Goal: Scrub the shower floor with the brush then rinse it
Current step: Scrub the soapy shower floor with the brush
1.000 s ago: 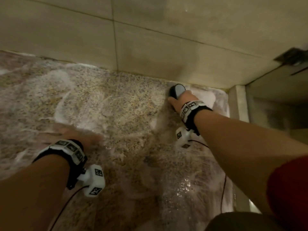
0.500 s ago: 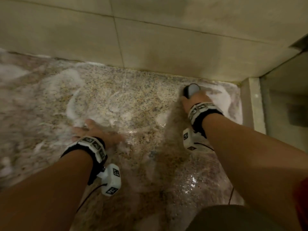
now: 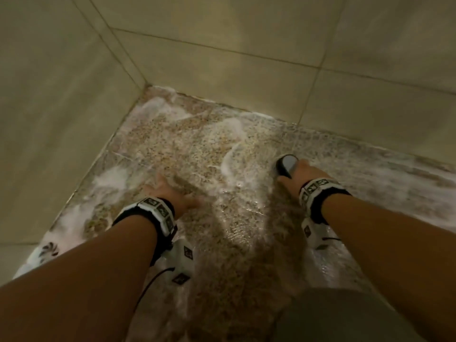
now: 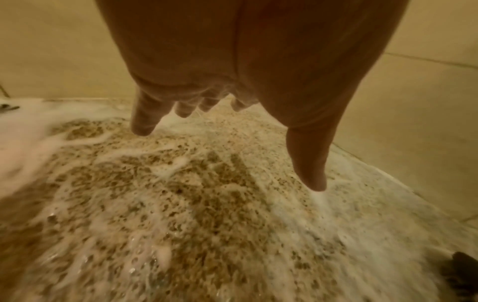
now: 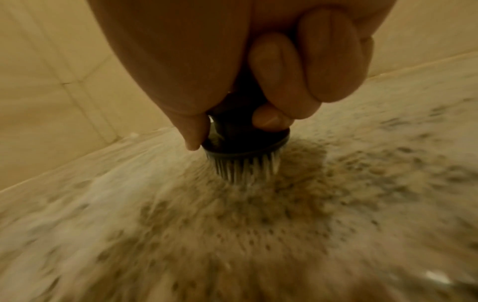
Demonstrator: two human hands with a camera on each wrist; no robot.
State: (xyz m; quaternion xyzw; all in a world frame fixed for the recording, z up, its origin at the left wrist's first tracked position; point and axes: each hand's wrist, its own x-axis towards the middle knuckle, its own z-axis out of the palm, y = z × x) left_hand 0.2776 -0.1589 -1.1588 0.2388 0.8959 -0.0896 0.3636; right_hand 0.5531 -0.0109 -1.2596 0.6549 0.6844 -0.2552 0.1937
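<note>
Right hand (image 3: 299, 175) is wrapped round the brush (image 3: 285, 166) handle – fingers (image 5: 279, 81) curled tight, thumb down the side to the brush base. Brush stands upright, white bristles (image 5: 245, 168) pressed into the floor (image 3: 234, 243), right of centre, near the back wall (image 3: 246, 70) but not touching it. Its grey cap pokes out past the knuckles in the head view. Left hand (image 3: 170, 193) holds nothing – fingers straight and spread, thumb (image 4: 310, 163) splayed wide, tip down in foam (image 3: 111, 178). The other fingertips (image 4: 143, 122) reach the wet floor too; whether the palm bears on it I can't tell. It sits well left of the brush, closer to the corner where the side wall (image 3: 49, 119) meets the back one. Floor is speckled stone, wet, with white suds smeared in arcs, thickest along the left edge and just left of the brush. Right wrist view is motion-blurred around the bristles. Wristbands (image 3: 158, 211) with markers on both wrists.
</note>
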